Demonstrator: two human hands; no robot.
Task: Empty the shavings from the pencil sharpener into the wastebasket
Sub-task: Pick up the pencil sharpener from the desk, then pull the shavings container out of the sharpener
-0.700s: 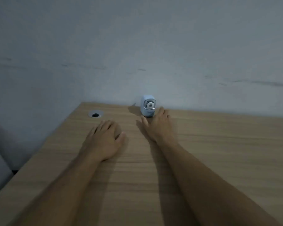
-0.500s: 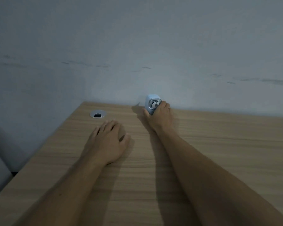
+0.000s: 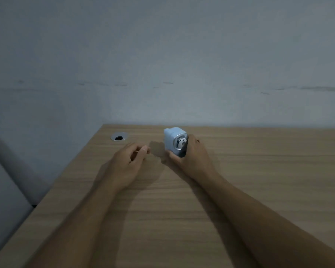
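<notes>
A small light-blue pencil sharpener (image 3: 172, 138) with a silver front and a little panda figure is gripped by my right hand (image 3: 191, 157), thumb on its lower left and fingers round its right side. It is tilted and looks lifted a little off the wooden desk (image 3: 259, 180). My left hand (image 3: 128, 163) hovers just left of it, raised off the desk, fingers loosely curled and holding nothing. A short gap separates the two hands. No wastebasket is in view.
A round metal cable hole (image 3: 119, 136) sits in the desk near its back left corner. A plain grey wall (image 3: 162, 64) rises right behind the desk. The desk's left edge runs diagonally, with a grey surface (image 3: 4, 190) beyond it.
My right hand has closed on the sharpener and drawn it toward me from the wall, tilting it. My left hand has lifted off the desk and curled its fingers.
</notes>
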